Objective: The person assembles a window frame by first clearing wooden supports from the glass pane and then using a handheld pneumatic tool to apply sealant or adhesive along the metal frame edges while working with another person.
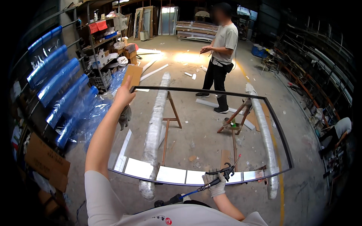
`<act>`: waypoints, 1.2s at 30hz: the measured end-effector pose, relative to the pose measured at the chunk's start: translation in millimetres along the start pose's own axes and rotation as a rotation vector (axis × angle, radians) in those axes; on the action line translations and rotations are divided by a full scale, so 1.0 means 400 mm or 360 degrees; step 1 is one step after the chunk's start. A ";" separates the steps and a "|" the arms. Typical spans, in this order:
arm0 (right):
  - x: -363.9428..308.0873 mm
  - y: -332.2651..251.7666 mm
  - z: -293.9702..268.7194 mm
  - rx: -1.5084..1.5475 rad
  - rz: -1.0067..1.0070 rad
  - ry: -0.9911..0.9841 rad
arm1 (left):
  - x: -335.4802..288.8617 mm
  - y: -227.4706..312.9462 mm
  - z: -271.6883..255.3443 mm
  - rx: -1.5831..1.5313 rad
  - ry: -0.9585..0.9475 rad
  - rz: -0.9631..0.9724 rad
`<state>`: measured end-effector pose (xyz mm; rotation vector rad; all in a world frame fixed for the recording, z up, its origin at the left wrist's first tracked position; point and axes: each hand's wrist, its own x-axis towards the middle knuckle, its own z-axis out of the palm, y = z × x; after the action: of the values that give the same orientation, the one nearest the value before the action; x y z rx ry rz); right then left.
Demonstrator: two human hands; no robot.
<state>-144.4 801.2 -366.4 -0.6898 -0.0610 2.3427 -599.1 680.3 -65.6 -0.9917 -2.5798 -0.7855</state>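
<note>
A large glass panel (196, 174) with a dark edge strip lies across two wrapped rails, its near edge beside my body. My bare left hand (125, 94) reaches to the far left corner and grips the panel there, one finger stretched out. A brown cardboard piece (135, 75) shows right behind that finger; whether the hand touches it I cannot tell. Below my left wrist is a grey glove (125, 116), partly hidden by the forearm. In a pale glove, my right hand (215, 184) holds a black air blow gun (226, 171) with a red-tipped nozzle over the near edge.
Plastic-wrapped rails (154, 124) rest on rusty sawhorses (171, 113). Rolls of blue film (60, 79) and a loaded shelf (100, 41) stand left. A person (222, 49) stands beyond the panel; another (341, 130) bends at far right. White strips (154, 71) litter the floor.
</note>
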 end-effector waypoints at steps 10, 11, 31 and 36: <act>-0.029 0.001 0.060 0.0018 -0.0094 0.0006 | -0.247 -0.027 0.108 0.0075 -0.1003 0.0365; -0.040 0.006 0.091 0.0065 -0.0074 -0.0040 | -0.339 -0.062 0.136 0.0047 -0.1298 0.0397; 0.178 0.561 0.398 -0.1276 0.1934 -0.0430 | -1.425 -0.157 0.011 -0.0796 -0.0923 -0.0996; 0.132 0.712 0.493 -0.1661 0.1455 -0.0424 | -1.419 -0.160 -0.100 -0.0508 -0.0376 -0.0971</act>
<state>-446.9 644.3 -285.3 -0.9980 -1.4301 3.1988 -226.2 313.3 -298.4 -0.3604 -3.0716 -1.3292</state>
